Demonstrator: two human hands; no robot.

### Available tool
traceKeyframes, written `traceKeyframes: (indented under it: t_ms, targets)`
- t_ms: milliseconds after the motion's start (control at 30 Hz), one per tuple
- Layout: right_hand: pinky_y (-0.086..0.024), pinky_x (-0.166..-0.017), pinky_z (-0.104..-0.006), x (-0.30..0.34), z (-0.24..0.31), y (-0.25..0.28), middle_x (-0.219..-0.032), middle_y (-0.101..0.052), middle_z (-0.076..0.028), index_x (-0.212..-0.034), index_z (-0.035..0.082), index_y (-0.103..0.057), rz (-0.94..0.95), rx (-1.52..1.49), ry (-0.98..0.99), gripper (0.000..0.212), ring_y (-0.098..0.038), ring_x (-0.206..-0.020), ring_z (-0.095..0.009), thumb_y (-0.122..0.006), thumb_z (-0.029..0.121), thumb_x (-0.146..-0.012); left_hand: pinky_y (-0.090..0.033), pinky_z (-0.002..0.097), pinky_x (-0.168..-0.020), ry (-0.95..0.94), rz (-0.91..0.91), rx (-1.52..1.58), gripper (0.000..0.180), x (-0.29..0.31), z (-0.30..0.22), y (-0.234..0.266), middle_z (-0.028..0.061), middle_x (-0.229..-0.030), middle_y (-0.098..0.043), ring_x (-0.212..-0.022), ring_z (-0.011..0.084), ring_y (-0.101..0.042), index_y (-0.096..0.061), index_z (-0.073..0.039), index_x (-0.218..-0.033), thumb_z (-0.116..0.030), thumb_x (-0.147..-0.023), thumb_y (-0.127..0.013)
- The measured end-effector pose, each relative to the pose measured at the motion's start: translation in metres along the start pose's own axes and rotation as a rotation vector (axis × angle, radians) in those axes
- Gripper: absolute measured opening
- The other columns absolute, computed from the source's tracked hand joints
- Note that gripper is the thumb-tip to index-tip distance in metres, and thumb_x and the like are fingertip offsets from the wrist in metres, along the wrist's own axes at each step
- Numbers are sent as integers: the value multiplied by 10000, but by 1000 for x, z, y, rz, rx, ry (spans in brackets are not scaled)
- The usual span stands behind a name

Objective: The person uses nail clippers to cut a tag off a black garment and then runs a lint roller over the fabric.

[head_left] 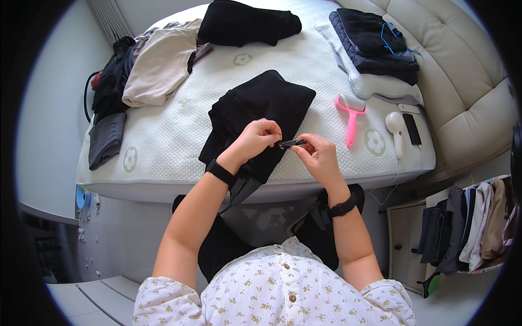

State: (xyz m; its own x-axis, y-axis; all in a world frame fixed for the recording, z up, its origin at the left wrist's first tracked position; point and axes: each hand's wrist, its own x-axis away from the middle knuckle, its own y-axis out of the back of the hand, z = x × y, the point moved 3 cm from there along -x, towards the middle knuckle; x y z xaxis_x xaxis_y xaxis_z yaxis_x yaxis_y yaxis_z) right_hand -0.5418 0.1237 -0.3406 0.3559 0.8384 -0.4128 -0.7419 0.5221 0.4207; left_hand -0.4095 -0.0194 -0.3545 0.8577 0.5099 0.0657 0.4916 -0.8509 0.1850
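Note:
A black folded garment [266, 103] lies near the front edge of the bed, partly under my hands. My right hand [322, 155] pinches a small clipper [292, 143], dark with a metallic glint, over the garment's right edge. It resembles a nail clipper, but its exact kind is too small to make out. Just left of the clipper's tip, my left hand [258, 137] is closed in a pinch, thumb against fingers. Whatever lies between those fingertips is too small to see. A dark grey strip of fabric [244, 188] hangs from the garment over the mattress edge.
On the white mattress [179, 130] rest a pink lint roller [351, 119], a corded white handheld device [396, 133], a black phone-like slab [411, 129] and a white remote [409, 108]. Folded clothes [375, 46], black trousers [247, 24] and a beige garment [160, 65] lie farther back.

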Motion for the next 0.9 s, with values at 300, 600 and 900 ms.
traceKeyframes:
  t_ms: [300,600,900]
  targets:
    - [-483,-573,-256,-18,3,5,-652,-605,-47,-947,-34,-638,8,-89,-176,397,-580,-597,-98,-802,201,-673,-469,213,-609,-141,-284,-290,28,8,-8,26,24,-723,-639,-660,69,-582,-657,30,-832,11,-826,-638]
    - [-504,-611,-292,-42,30,-5,-743,-590,-102,-954,-36,-616,211,106,63,409,-589,-629,-178,-797,174,-653,-506,223,-665,-122,-248,-229,31,7,-6,27,44,-758,-658,-709,87,-625,-633,36,-836,37,-808,-619]
    - [-514,-626,-312,-42,37,-13,-772,-592,-109,-964,-34,-608,225,156,135,404,-592,-649,-199,-795,155,-661,-518,238,-695,-152,-233,-215,39,7,-11,23,57,-774,-661,-733,102,-634,-632,49,-828,61,-799,-608]
